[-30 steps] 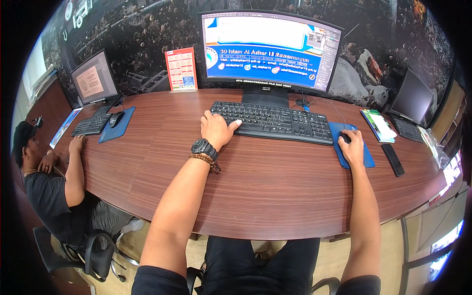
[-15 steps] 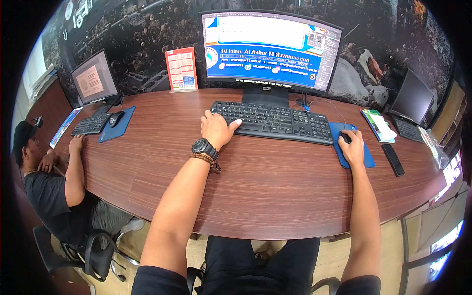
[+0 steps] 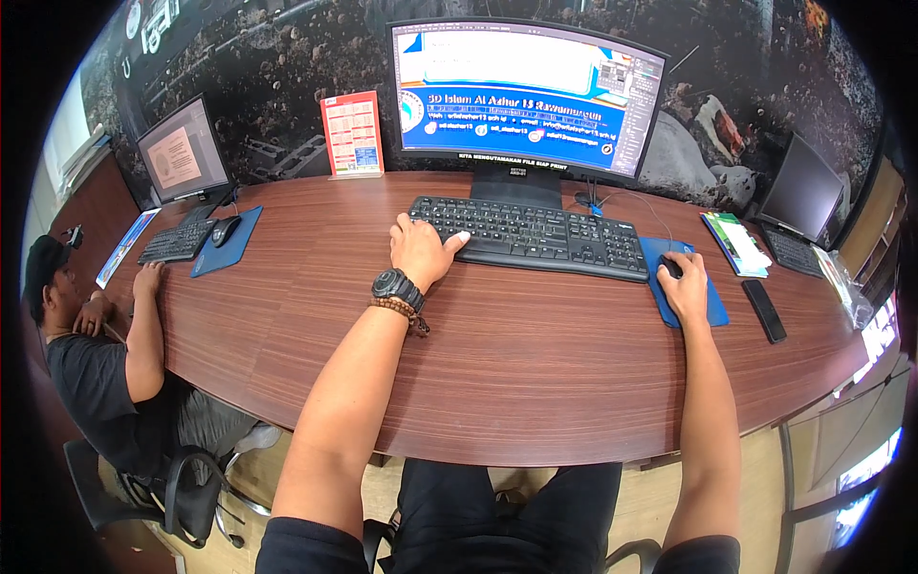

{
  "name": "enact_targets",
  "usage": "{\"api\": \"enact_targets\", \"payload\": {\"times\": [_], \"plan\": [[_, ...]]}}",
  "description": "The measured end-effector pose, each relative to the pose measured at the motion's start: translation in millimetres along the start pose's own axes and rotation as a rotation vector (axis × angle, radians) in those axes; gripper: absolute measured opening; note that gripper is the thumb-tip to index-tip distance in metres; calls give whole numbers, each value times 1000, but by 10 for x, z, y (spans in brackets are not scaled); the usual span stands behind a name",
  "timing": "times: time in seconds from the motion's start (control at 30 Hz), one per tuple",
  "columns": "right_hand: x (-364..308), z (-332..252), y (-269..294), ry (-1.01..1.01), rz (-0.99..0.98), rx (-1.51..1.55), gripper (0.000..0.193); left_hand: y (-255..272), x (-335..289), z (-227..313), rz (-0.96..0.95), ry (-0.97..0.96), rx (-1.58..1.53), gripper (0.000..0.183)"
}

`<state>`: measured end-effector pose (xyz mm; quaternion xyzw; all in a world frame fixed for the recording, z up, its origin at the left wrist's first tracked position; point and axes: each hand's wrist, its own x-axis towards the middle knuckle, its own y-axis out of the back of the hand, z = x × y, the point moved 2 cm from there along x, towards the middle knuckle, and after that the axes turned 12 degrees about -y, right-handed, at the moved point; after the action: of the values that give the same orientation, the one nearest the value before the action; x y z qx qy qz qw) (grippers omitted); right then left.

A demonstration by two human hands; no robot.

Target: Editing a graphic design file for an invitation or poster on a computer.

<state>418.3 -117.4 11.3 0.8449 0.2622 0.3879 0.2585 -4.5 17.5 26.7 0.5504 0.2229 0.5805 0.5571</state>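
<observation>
My left hand (image 3: 421, 253) rests at the left end of the black keyboard (image 3: 535, 234), thumb stretched out toward its front edge and fingers spread over the keys. It grips nothing. On that wrist are a black watch (image 3: 392, 284) and a beaded bracelet (image 3: 400, 306). My right hand (image 3: 687, 292) is closed over a black mouse (image 3: 672, 268), which it partly hides. A blue mouse pad (image 3: 712, 308) lies under the mouse. Behind the keyboard stands a wide monitor (image 3: 516, 96) displaying a blue and white layout in an editing window.
A red and white desk calendar (image 3: 353, 134) stands left of the monitor. Right of the pad lie a black phone (image 3: 764, 311), papers (image 3: 736, 244) and a laptop (image 3: 798, 206). At far left a person (image 3: 100, 364) sits by another monitor (image 3: 184, 151), with a keyboard (image 3: 178, 241) and mouse (image 3: 226, 231).
A line of small text below the heading on the monitor looks slightly different. Both hands have stayed in place.
</observation>
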Motion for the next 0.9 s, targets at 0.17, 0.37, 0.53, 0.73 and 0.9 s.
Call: {"api": "enact_targets", "payload": {"times": [0.17, 0.37, 0.53, 0.73, 0.9], "plan": [[1, 8, 5, -4, -5, -3, 32, -3, -4, 9, 17, -4, -2, 81], [-2, -30, -2, -8, -18, -7, 32, 20, -14, -14, 14, -5, 1, 79], [-87, -174, 56, -55, -25, 5, 26, -8, -10, -17, 29, -26, 31, 83], [-93, -311, 85, 558, 7, -298, 29, 31, -7, 16, 4, -31, 9, 83], [-98, -320, 57, 379, 9, -220, 27, -20, -11, -15, 43, -42, 14, 84]]}}
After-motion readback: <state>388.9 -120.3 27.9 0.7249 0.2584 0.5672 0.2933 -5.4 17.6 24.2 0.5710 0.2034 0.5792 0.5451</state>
